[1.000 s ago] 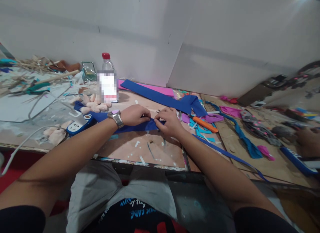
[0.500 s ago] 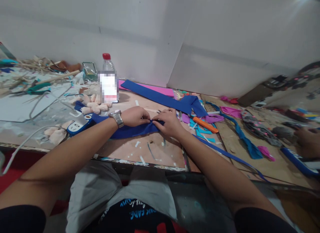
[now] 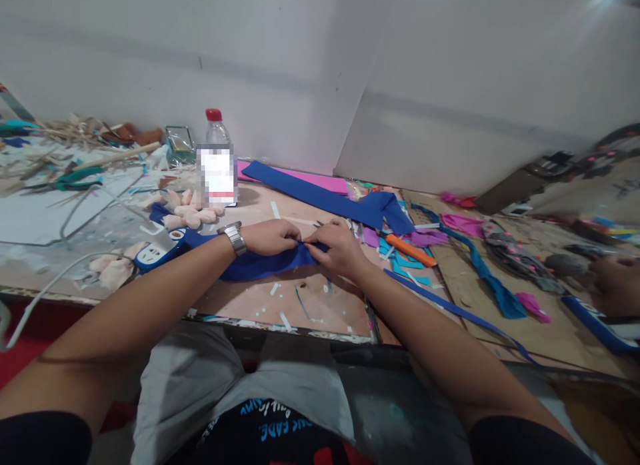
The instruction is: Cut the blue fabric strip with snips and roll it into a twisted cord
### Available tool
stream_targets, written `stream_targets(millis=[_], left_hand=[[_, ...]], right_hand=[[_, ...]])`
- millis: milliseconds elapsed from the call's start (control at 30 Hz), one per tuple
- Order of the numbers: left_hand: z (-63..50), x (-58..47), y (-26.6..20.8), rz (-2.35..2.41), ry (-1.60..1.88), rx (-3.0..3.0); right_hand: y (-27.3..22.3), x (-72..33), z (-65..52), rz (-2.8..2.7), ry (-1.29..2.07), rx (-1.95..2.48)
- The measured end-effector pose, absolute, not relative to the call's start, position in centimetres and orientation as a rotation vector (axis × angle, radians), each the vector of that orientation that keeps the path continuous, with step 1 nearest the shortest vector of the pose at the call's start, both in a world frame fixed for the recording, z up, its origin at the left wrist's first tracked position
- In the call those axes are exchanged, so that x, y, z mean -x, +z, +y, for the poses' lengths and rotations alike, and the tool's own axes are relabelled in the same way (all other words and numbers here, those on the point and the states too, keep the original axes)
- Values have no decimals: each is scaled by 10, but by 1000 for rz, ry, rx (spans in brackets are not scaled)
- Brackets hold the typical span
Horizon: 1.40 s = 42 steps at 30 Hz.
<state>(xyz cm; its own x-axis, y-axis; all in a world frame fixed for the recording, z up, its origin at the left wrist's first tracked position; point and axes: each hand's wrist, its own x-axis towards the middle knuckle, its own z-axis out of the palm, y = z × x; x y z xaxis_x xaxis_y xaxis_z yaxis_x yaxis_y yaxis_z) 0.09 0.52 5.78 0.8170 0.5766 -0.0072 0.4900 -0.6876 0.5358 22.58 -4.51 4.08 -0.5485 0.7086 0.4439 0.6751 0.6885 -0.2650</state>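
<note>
A strip of blue fabric lies across the table in front of me, its upper edge raised between my fingers. My left hand, with a metal watch on the wrist, pinches that edge. Close beside it, my right hand pinches the same edge, the fingertips of both hands almost meeting. Part of the cloth is hidden under my left wrist and right palm. Just behind my right fingers show the dark tips of a thin metal tool. A narrow blue strip runs rightward from under my right forearm.
Behind my hands lies another blue fabric strip over pink cloth. An orange-handled tool rests among scraps at right. Left are a phone before a bottle, a power strip and green-handled pliers. Another person's hand is far right.
Both hands stay at nearly the same spot, pinching the blue fabric. The fingers and the cloth between them have shifted only slightly.
</note>
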Motion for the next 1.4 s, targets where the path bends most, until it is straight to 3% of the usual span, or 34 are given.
stream_targets(millis=[533, 1400], left_hand=[[1, -2, 60, 797, 368, -2405], [-1, -5, 56, 752, 473, -2852]], right_hand=[[41, -226, -45, -2368, 49, 1076], [36, -228, -42, -2354, 88, 1105]])
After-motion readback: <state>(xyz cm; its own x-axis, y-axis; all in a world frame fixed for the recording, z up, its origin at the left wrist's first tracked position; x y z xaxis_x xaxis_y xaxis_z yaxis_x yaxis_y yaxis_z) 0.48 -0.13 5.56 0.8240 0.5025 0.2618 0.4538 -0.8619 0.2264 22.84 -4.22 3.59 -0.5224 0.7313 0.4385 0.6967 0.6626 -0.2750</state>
